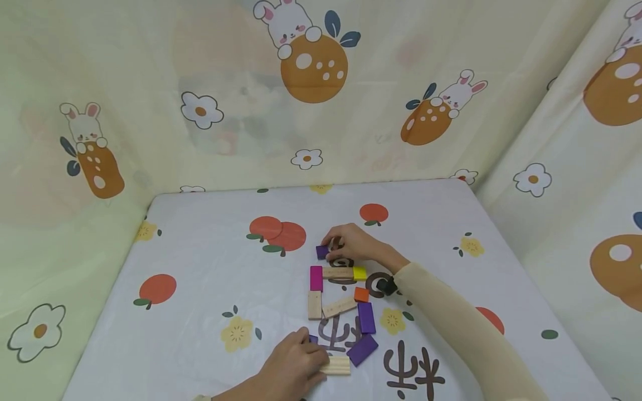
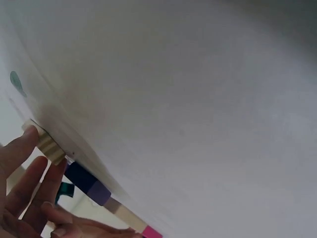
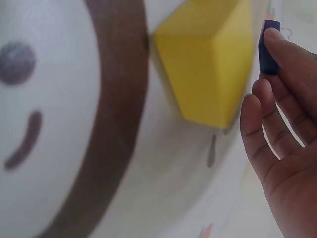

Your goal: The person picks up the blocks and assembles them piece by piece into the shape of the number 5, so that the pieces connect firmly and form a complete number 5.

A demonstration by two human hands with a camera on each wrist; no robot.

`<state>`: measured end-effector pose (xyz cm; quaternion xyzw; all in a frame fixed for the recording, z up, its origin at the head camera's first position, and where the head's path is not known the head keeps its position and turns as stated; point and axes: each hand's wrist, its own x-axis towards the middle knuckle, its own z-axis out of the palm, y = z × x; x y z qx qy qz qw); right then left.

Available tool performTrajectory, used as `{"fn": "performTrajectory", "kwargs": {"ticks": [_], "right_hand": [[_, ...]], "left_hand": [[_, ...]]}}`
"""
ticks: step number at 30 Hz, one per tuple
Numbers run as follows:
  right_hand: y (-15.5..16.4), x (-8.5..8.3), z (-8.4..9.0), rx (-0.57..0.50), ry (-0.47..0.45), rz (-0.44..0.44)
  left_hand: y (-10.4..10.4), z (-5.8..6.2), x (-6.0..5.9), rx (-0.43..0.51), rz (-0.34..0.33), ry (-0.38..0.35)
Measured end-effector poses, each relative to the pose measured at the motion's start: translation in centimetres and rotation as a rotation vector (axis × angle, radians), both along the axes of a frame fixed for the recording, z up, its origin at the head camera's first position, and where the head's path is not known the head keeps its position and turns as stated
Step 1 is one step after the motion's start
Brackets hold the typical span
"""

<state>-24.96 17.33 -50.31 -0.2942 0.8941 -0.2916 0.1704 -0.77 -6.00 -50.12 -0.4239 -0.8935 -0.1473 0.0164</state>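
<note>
Dark brown brush-style characters are printed on the tablecloth at lower centre of the head view, partly under the blocks, too covered to read.

Right hand, just above frame centre, fingertips pinched on a small dark purple block; in the right wrist view that block sits at the upper right under a fingertip, the other fingers loosely apart. A matte yellow cube fills the top centre there; in the head view it lies just below the hand, touching a plain wooden bar.

Left hand, bottom centre, fingers curled over a ridged pale wooden block; the left wrist view shows fingertips pressed on its grooved end.

Between the hands: a magenta block, an orange cube, 2 glossy purple bars, all flat on the cloth.
</note>
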Motion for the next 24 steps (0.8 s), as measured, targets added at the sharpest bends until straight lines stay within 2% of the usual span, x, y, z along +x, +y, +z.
{"fn": "performTrajectory", "kwargs": {"ticks": [6, 12, 17, 20, 24], "right_hand": [[2.2, 1.0, 1.6, -0.060, 0.058, -0.090], [6.3, 2.8, 3.1, -0.109, 0.130, -0.179], [10.1, 4.6, 2.7, -0.040, 0.113, -0.253], [11.8, 5.9, 2.0, -0.014, 0.080, -0.268], [13.3, 7.5, 1.0, -0.012, 0.042, -0.272]], "left_hand": [[0.2, 0.1, -0.1, -0.021, 0.012, -0.035], [0.2, 0.1, 0.0, -0.019, 0.018, -0.044], [0.1, 0.7, 0.0, -0.071, 0.038, -0.148], [0.1, 0.7, -0.1, -0.072, 0.031, -0.135], [0.0, 0.5, -0.1, -0.045, 0.005, -0.076]]}}
